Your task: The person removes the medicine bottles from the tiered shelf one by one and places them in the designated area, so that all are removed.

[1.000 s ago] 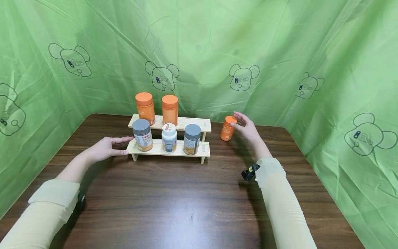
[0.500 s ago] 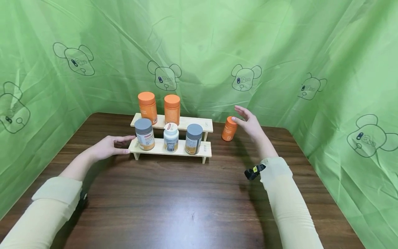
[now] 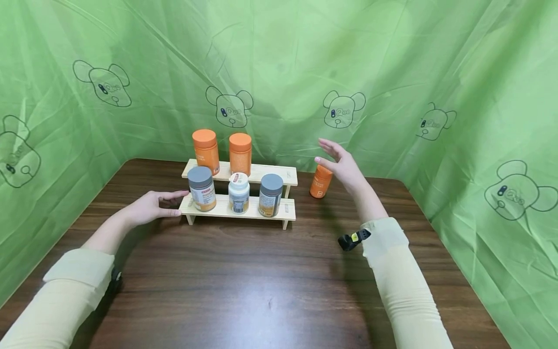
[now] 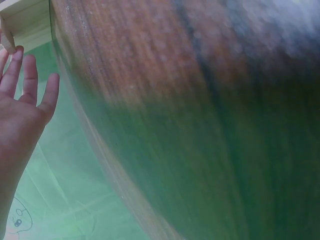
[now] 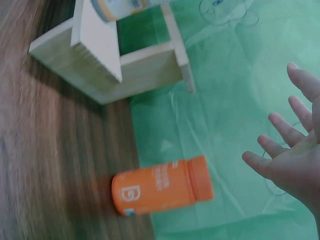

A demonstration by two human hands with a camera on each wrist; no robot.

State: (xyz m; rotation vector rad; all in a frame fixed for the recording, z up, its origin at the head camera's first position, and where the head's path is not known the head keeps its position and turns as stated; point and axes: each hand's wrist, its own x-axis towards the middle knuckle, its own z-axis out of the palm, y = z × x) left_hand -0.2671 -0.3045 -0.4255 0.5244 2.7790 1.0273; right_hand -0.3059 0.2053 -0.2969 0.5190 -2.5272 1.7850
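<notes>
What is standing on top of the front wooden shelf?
From left to right: a grey-lidded jar, a white bottle and a second grey-lidded jar. The front shelf is hidden under their bases.

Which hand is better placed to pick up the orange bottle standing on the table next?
Right, I'd judge: the right hand hovers empty near that orange bottle, while the left hand is at the left end of the front wooden shelf.
</notes>
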